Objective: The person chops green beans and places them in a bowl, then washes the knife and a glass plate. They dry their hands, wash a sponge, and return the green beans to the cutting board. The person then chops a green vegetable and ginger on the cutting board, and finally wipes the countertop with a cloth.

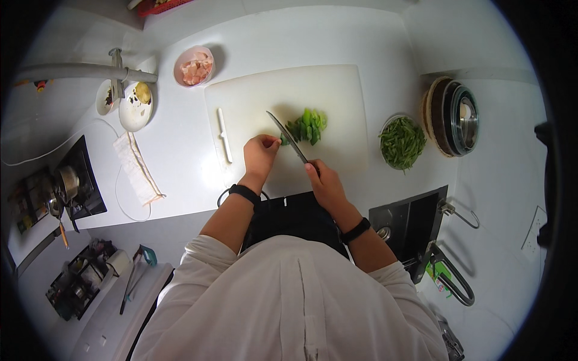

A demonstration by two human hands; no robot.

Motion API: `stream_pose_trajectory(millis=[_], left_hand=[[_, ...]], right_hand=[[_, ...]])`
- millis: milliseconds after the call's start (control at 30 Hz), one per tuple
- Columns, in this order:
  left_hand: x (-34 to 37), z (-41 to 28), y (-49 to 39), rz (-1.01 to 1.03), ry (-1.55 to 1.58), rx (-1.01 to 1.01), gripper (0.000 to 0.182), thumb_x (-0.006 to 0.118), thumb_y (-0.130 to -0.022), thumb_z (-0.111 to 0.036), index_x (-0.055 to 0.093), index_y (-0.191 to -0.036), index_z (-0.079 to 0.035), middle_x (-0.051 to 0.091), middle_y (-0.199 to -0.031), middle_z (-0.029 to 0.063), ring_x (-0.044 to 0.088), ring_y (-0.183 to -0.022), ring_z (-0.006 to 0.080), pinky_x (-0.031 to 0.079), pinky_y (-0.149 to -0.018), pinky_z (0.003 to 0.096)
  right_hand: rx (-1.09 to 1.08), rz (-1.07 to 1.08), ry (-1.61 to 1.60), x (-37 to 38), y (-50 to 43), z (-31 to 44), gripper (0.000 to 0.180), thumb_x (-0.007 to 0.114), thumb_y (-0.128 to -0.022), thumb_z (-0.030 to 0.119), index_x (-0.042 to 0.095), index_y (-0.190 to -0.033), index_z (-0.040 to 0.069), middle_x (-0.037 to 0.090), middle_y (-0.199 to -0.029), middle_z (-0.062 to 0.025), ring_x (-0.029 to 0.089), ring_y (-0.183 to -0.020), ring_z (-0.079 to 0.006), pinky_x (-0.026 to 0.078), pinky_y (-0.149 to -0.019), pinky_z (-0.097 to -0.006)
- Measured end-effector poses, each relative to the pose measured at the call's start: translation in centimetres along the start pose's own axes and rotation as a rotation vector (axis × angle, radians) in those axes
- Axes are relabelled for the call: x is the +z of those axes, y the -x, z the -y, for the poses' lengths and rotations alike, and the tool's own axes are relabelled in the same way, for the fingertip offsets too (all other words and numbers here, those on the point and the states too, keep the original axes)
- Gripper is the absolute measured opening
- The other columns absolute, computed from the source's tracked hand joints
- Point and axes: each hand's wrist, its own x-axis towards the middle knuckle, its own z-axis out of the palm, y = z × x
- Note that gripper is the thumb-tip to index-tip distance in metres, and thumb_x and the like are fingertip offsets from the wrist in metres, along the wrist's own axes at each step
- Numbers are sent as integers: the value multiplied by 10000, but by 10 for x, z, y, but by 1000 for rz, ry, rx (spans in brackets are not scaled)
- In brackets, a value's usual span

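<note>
My right hand (326,181) grips the handle of a kitchen knife (289,137), whose blade slants up and left over a white cutting board (253,94). Just right of the blade lies a small heap of cut green vegetable (308,126), perhaps green pepper, dark at the left and paler at the right. On the blade's left side, the fingertips of my left hand (262,155) pinch a small dark green piece (284,139), mostly hidden by fingers and blade.
Cut raw meat fills a bowl (176,67) behind the board. Two white dishes (131,118) and a folded cloth (137,169) lie left. Right are a bowl of green strips (402,142), stacked bowls (451,117) and a dark sink (408,221). A stove (86,180) stands far left.
</note>
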Motion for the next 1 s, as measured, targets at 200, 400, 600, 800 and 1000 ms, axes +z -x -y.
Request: stream_pose_trajectory(millis=[200,400,600,800,1000], left_hand=[[3,-1,1,8,-54,-5,168,756,-874,-159,744,-910,5,734,-764,87,678,-654,148,533,-623,290],[4,-8,3,-18,-163,55,181,768,-830,-163,750,-905,1,747,-799,123,717,-731,222,562,-698,334],[4,-12,1,-16,-167,62,184,767,-829,-163,753,-907,3,747,-810,133,720,-749,247,567,-725,348],[-8,-9,0,-32,35,5,233,709,-940,-213,740,-978,15,729,-767,103,652,-594,167,529,-568,308],[-74,-11,-9,-227,42,51,365,568,-1044,-300,740,-944,6,586,-575,46,541,-469,126,437,-491,299]], right_hand=[[-9,7,31,4,4,-9,460,521,-1042,438,642,-1117,1,710,-957,-228,675,-894,-416,523,-790,-455],[-53,-10,69,18,-12,-13,443,517,-1043,434,627,-1099,9,708,-971,-229,671,-897,-425,518,-786,-484],[-59,-76,4,18,-41,-1,436,503,-1043,422,639,-1097,11,701,-922,-230,670,-873,-425,511,-762,-489],[-14,-25,-38,9,-11,-5,434,510,-1041,419,653,-1102,14,697,-876,-218,672,-847,-415,514,-757,-457],[-42,7,-19,17,-2,-19,453,515,-1040,441,658,-1099,15,701,-900,-215,673,-859,-406,516,-767,-440]])
